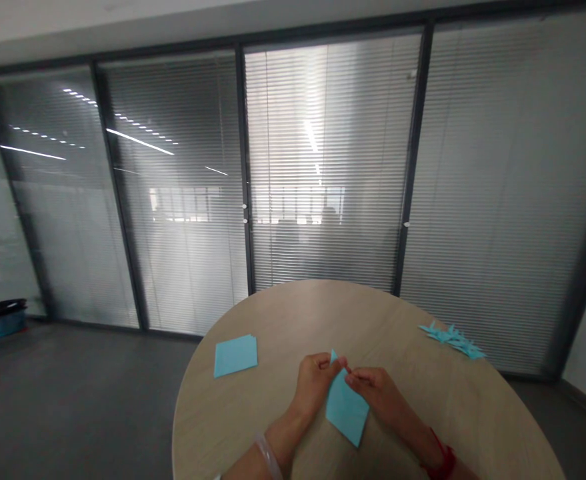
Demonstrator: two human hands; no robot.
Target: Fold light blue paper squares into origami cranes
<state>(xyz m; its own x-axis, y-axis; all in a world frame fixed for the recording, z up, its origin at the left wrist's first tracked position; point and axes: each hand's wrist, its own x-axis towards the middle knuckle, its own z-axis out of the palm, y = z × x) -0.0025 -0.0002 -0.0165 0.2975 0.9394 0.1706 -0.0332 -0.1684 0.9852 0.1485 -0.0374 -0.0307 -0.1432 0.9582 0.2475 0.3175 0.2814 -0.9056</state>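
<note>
A light blue sheet of paper [347, 410], partly folded to a point at its far end, is between my two hands above the table. My left hand [317, 381] pinches its upper left edge near the tip, thumb on top. With thumb and fingers closed, my right hand [377, 392] grips the right edge just below the tip. The fingertips of both hands nearly meet there and hide part of the fold. The paper's wide lower end hangs toward me.
A stack of blue paper sheets [235, 356] lies on the left of the round wooden table [323, 307]. Several folded blue paper pieces [453, 339] are heaped by the right edge. Glass partitions with blinds [327, 167] stand behind. A bin [3, 319] sits on the floor at far left.
</note>
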